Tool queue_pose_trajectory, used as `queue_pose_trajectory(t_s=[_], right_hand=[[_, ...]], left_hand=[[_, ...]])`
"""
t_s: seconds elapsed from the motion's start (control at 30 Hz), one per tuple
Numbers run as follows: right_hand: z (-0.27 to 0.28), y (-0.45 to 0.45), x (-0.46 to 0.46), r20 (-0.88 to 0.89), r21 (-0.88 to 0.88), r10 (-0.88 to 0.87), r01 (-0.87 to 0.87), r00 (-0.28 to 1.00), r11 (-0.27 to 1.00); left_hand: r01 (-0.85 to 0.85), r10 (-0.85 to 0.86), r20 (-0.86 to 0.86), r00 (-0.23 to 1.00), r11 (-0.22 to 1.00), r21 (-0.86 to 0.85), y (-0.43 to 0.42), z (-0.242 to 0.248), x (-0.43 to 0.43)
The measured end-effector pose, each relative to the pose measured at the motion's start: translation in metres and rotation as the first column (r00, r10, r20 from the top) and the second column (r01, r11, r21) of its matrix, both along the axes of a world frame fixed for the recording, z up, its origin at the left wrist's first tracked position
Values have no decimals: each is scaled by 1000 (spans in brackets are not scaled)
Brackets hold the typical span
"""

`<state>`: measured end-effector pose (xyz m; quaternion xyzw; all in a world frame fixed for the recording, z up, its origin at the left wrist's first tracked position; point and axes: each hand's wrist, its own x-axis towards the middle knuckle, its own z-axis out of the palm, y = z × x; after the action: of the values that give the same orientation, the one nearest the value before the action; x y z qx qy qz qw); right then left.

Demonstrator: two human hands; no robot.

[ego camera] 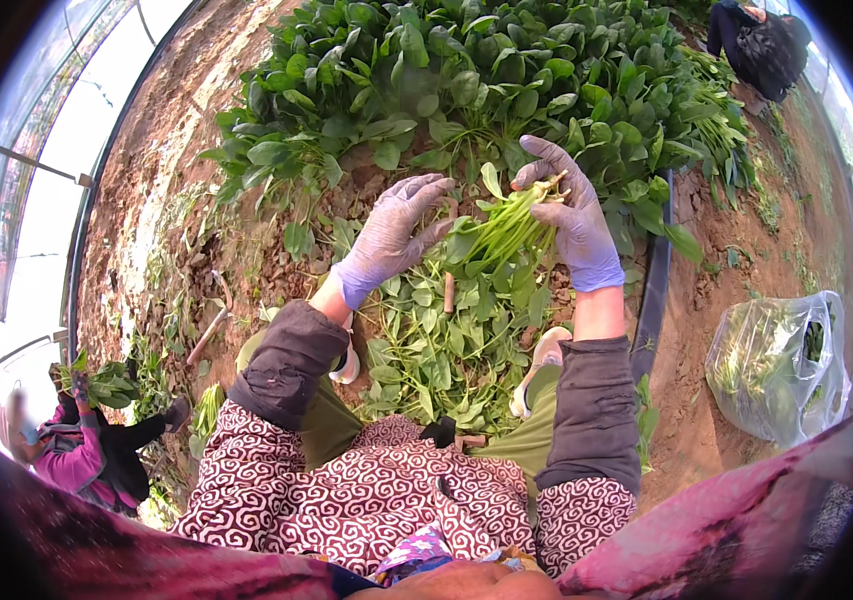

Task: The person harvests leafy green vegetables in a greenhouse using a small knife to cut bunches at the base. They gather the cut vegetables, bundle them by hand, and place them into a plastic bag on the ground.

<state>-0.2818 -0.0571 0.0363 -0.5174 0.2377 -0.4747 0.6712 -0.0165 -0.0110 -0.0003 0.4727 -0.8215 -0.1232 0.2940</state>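
My right hand [576,217], in a thin purple glove soiled at the fingers, grips a small bunch of leafy greens that looks like spinach [513,221]. Its pale root ends point up and right, its leaves down and left. Left of the bunch, my left hand [400,225] wears a matching glove, thumb and fingers apart, nothing seen in its grasp. A wooden-handled hand tool [449,291] shows between the hands, partly hidden by leaves; whether my left fingers touch it I cannot tell. Loose picked leaves [426,352] cover the ground below, between my shoes.
Dense standing greens [464,82] grow ahead. Another hand tool [209,334] lies on the soil at left. A dark edging strip [651,292] runs along the right, beyond it a clear plastic bag of greens [779,367]. Co-workers are at lower left [89,450] and upper right [760,49].
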Motion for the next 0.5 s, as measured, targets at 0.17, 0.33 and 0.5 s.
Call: queue_pose_trajectory(t_s=[0.17,0.33,0.5], right_hand=[[0,10,15,106,61,195,-202,975,977],[-6,11,21,207,110,196,-221,959,969],[-10,9,26,194,110,213,-237,957,965]], left_hand=[[211,-200,-242,949,977,20,-3,10,-27],[220,-188,-235,954,968,119,0,11,-20],[10,23,191,981,985,-169,4,19,-10]])
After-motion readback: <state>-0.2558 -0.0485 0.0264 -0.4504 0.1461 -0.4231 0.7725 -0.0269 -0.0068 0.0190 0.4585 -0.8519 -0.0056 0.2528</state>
